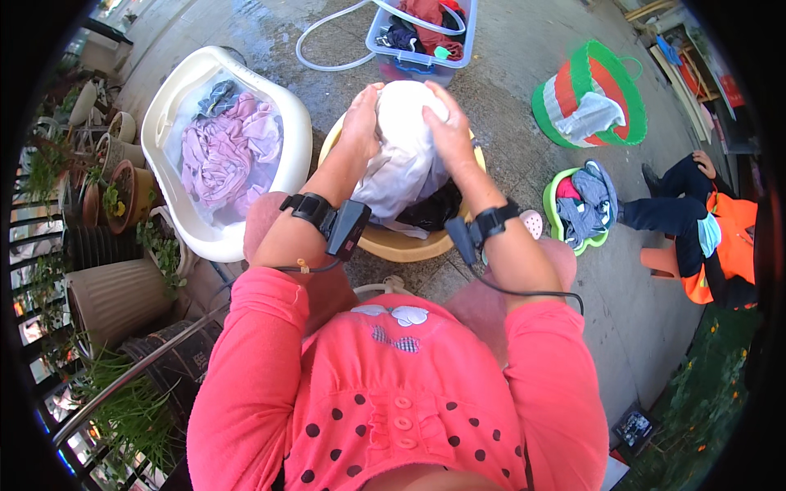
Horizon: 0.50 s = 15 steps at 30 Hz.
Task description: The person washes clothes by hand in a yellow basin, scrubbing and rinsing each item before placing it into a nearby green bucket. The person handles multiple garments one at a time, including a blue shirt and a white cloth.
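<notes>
My left hand (362,121) and my right hand (448,126) press from both sides on a bunched white cloth (410,113), raised above a yellow basin (402,250). The cloth's upper end is rounded, and its lower folds hang down into the basin. Dark wet fabric (439,208) lies in the basin beneath it, near my right wrist. To the left stands a white plastic tub (295,138) with pinkish-purple laundry (218,153) and a dark piece in cloudy water. Whatever lies deeper in the basin is hidden by the white cloth and my forearms.
Ahead, a clear plastic bin (424,69) holds red and dark clothes, with a translucent hose (301,46) beside it. On the right are a striped woven basket (546,113), a green basin (556,227) of clothes and a seated person (669,212). Potted plants (126,190) line the left railing.
</notes>
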Motion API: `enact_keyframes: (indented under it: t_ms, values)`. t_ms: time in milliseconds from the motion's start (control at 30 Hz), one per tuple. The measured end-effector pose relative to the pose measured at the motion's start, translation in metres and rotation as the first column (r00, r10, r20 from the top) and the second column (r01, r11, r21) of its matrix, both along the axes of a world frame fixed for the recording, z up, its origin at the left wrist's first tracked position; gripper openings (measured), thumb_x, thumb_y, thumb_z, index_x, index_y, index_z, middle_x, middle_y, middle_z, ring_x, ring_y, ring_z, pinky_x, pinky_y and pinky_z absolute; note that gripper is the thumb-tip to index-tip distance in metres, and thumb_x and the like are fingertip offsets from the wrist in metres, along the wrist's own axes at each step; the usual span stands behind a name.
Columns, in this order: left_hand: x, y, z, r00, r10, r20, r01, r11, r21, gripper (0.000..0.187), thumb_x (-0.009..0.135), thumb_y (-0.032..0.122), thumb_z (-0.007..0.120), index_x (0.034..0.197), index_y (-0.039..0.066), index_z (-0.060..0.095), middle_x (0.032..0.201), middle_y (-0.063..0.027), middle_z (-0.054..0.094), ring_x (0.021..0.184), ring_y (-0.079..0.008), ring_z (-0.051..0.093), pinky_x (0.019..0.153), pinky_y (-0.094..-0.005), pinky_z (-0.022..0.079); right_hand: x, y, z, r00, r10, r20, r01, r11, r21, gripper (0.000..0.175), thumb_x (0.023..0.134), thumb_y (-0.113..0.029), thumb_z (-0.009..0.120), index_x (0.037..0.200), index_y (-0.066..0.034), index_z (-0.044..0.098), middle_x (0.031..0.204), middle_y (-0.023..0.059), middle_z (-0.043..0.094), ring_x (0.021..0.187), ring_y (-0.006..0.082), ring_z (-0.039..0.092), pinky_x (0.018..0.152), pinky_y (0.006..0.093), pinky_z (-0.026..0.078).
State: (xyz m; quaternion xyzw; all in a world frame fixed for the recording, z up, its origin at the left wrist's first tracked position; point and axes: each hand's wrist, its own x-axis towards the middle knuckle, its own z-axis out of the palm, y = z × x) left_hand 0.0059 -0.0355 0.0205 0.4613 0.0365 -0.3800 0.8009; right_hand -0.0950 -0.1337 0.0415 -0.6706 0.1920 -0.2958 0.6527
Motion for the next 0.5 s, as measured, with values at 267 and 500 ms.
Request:
enact_keyframes:
  t_ms: [267, 500]
  values:
    - [-0.03, -0.027, -0.034, 0.989, 0.08, -0.121, -0.086, 0.995, -0.043, 0.02, 0.09, 0.022, 0.048, 0.082, 0.008, 0.06, 0.075, -0.0044, 0.062, 0.066, -0.016, 0.059, 0.058, -0.0286, 0.048, 0.011, 0.021, -0.035, 0.965, -0.202, -0.168, 0.122, 0.912, -0.392, 0.02, 0.079, -0.025, 0.063, 0.085, -0.0072, 0.058, 0.075, 0.014, 0.061, 0.072, 0.03, 0.061, 0.066, 0.0351, 0.047]
    - [-0.008, -0.026, -0.051, 0.954, 0.268, 0.136, -0.278, 0.959, 0.056, 0.019, 0.085, 0.022, 0.056, 0.08, 0.004, 0.062, 0.075, -0.0052, 0.062, 0.065, -0.0122, 0.056, 0.057, -0.0263, 0.045, 0.023, 0.025, -0.051, 0.949, -0.129, -0.287, -0.018, 0.889, -0.458, 0.027, 0.085, -0.032, 0.058, 0.085, -0.0048, 0.056, 0.083, 0.0149, 0.06, 0.078, 0.0164, 0.055, 0.074, 0.0284, 0.043]
